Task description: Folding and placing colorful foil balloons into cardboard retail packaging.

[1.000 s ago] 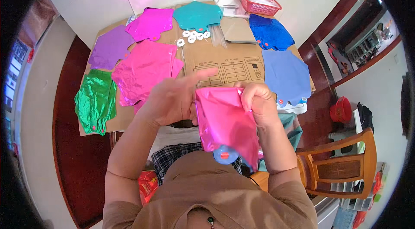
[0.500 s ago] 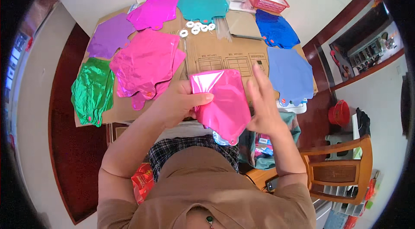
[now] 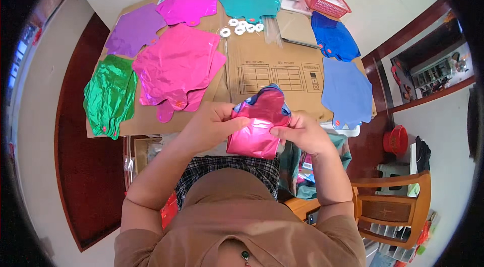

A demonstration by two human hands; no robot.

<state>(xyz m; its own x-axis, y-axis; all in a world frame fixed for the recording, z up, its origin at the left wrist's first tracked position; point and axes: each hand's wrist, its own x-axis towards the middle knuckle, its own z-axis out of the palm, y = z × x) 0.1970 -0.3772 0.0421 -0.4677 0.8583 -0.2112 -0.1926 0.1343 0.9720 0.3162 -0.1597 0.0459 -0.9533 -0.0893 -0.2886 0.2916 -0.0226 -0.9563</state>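
A shiny pink foil balloon (image 3: 254,141), flat and folded over, is held up in front of me at the table's near edge. Blue shows along its far edges, and a rounded tab points away from me. My left hand (image 3: 219,121) grips its left side with the thumb on top. On the right side, my right hand (image 3: 302,133) pinches it, thumb also on top. The fingers underneath are hidden. Flat pink foil balloons (image 3: 174,68) lie stacked to the left of my hands, and a light blue stack (image 3: 345,90) lies to the right.
Cardboard (image 3: 277,55) covers the table. Green (image 3: 110,95), purple (image 3: 135,30), magenta (image 3: 189,5), teal (image 3: 249,2) and dark blue (image 3: 335,37) foil stacks lie around its edges. White ribbon rolls (image 3: 241,28) sit at the back, near a red basket (image 3: 326,2). A wooden chair (image 3: 393,211) stands at right.
The pink balloon has been turned, its tab now pointing away from me and its body folded. My right hand, previously spread beside it, has closed on its right side.
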